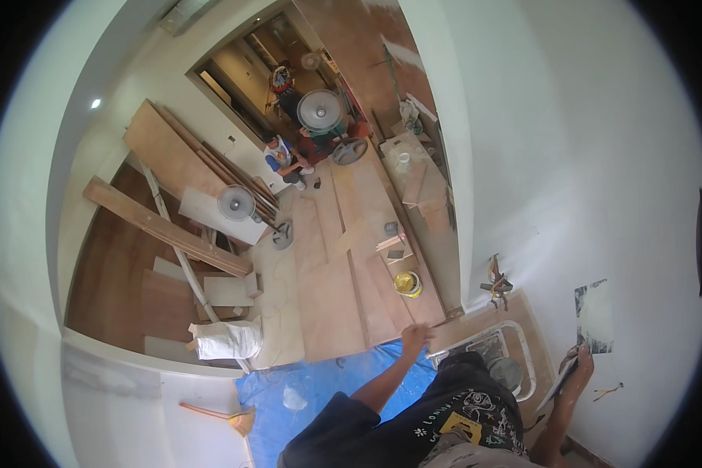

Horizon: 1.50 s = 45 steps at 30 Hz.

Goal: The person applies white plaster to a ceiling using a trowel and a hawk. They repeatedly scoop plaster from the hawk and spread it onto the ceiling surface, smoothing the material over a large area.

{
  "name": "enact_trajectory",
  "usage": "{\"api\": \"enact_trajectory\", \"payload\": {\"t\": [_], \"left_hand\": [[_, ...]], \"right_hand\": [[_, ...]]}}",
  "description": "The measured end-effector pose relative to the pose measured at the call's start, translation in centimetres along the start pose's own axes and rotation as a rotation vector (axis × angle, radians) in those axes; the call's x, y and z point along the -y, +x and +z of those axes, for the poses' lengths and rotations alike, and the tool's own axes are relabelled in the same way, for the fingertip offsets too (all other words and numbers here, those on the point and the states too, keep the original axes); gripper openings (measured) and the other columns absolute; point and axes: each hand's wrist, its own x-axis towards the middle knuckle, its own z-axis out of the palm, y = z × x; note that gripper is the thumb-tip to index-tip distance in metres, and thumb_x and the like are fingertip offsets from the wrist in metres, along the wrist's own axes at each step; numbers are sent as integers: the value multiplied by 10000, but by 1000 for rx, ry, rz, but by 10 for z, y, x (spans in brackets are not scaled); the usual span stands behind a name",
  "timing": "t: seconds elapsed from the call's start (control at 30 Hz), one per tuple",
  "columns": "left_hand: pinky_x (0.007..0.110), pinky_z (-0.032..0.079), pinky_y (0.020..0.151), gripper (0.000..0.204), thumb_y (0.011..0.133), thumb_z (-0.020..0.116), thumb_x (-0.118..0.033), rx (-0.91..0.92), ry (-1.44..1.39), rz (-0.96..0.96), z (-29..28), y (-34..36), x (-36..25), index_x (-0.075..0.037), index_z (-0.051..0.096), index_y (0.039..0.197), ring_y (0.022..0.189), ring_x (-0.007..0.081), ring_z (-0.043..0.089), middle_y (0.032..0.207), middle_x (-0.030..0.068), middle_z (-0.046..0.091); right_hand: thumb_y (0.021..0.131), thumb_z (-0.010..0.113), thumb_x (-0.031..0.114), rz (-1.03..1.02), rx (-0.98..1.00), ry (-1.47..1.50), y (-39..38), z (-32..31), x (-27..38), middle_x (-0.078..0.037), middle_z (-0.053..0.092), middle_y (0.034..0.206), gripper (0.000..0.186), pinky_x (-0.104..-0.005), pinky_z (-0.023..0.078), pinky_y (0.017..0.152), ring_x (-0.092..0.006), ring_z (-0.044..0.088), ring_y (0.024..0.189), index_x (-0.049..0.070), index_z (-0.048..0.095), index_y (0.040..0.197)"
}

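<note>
My right hand [579, 366] is closed on a flat, pale trowel [558, 384], seen nearly edge-on close to the white wall at the right. Just above that hand, a grey, rough-edged rectangular patch [594, 316] shows on the wall. My left hand [417, 337] hangs in the air over the edge of the blue plastic sheet [327, 394], fingers loosely bent and apart, with nothing visible in it. Beyond the left hand stands a yellow bucket [406, 284] on wooden boards.
Loose wires [498, 282] stick out of the wall, with more wires [608, 391] lower down. Under me is a metal-framed platform [526, 343]. A broom [240, 421] lies left. Pedestal fans [236, 203], leaning boards [171, 226] and a crouching person [287, 161] are farther off.
</note>
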Motion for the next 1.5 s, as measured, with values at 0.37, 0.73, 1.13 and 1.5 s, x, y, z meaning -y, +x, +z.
{"api": "enact_trajectory", "payload": {"t": [0.37,0.73,1.13,1.5], "left_hand": [[340,565,526,272,866,630,-243,-93,283,-470,-114,-57,145,25,645,822,607,237,675,665,142,639],[383,501,606,393,829,615,-405,445,944,241,59,50,44,-23,685,770,610,246,656,655,147,656],[347,496,651,302,902,595,-298,184,554,353,79,51,45,-7,658,849,708,197,660,736,114,675],[374,249,1127,733,907,641,-183,43,127,1199,169,-48,-389,76,201,1433,1384,296,290,1473,237,293]], "right_hand": [[921,533,293,-202,11,-300,11,-19,-29,-11,519,719,298,-271,385,651,-117,477,699,14,598,840],[919,551,268,-118,-206,-205,-11,-23,12,-51,557,759,309,-317,404,756,-158,497,766,-17,632,829],[922,518,274,-100,-353,-132,-10,-94,-53,-110,577,845,355,-348,412,793,-214,532,833,-56,641,875],[916,543,318,-37,-10,-227,-12,-33,1,-145,596,967,372,-336,397,892,-236,524,947,-42,628,961]]}}
